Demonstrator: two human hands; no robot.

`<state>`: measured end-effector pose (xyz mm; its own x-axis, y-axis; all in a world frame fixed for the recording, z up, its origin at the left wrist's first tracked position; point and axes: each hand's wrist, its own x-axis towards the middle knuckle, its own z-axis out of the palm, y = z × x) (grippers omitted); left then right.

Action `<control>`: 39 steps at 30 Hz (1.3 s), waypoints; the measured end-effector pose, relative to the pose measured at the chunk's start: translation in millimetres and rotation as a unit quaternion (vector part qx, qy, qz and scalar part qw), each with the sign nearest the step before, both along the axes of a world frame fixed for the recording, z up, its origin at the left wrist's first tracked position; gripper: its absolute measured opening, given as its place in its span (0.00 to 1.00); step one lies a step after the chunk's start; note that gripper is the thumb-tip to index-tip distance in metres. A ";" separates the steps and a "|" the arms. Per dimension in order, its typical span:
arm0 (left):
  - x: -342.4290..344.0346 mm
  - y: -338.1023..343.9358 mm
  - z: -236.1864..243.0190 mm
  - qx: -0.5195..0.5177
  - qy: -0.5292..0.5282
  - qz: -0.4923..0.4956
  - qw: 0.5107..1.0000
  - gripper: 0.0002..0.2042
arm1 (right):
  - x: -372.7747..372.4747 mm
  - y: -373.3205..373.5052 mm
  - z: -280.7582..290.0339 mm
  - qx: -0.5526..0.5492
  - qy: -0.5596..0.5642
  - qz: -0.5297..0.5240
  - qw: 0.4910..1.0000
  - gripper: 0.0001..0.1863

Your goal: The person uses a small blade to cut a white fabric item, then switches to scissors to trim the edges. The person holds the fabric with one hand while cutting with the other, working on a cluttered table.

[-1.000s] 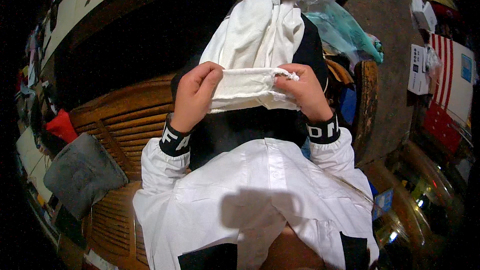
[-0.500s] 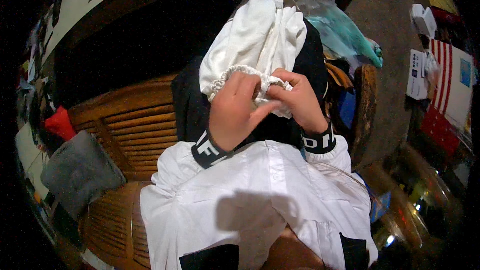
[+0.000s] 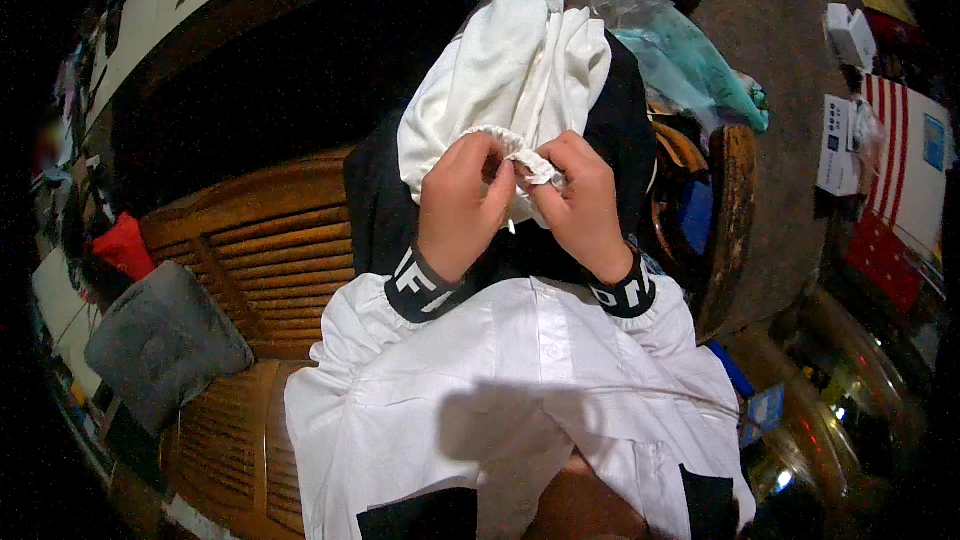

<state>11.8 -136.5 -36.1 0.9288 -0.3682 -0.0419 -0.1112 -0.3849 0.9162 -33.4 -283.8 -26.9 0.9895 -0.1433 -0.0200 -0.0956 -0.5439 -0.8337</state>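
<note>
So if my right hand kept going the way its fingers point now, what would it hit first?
The right hand points inward, toward your left. It already pinches the gathered edge of the white garment, so the cloth comes first; just beyond it sits the left hand, fingertips almost touching. Depth between them is hard to judge.

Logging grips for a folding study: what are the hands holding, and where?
Both the left hand and right hand pinch the white garment at its gathered elastic edge.

Tight at the hands, open to the left

The white garment [image 3: 510,90] bunches just beyond the left hand [image 3: 462,202] and right hand [image 3: 582,205]; a wooden armrest [image 3: 728,210] blocks the right, while slatted bench [image 3: 270,260] lies free leftward before the grey cushion [image 3: 160,345].
</note>
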 end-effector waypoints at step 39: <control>34.2 3.6 11.2 -0.149 0.450 -0.079 0.877 0.06 | 3.0 -25.2 -19.9 0.217 0.078 -0.100 0.968 0.19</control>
